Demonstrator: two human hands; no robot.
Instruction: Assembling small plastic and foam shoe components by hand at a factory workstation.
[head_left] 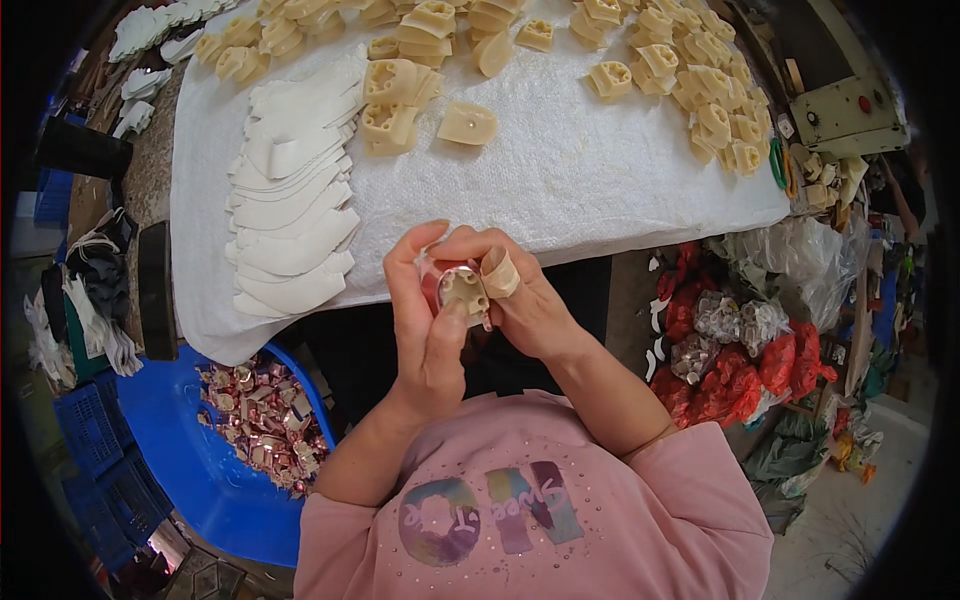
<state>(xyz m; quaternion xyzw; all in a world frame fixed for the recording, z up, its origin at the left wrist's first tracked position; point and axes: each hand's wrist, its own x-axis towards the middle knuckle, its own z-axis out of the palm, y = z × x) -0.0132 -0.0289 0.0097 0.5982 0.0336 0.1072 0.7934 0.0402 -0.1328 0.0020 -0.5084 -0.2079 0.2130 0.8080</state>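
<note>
Both my hands meet over my lap at the table's near edge, holding one small shoe heel (463, 291). Its cream, hollowed end with several holes faces up, and shiny pink covering wraps its side. My left hand (421, 335) is closed around it, thumb pressed at the cream end. On its other side, my right hand (537, 312) grips with bent fingers. A beige wrap (499, 272) sits around one right finger. The heel's lower part is hidden by my hands. Nearest on the table are overlapping white cut pieces (292, 205) and a single cream heel (467, 124).
More cream heels (710, 95) are heaped on the white-covered table (560, 190), at the back and right. A blue tub (215, 480) at lower left holds pink shiny heels (268, 425). Red plastic bags (715, 385) lie to the right. A dark cylinder (83, 148) lies far left.
</note>
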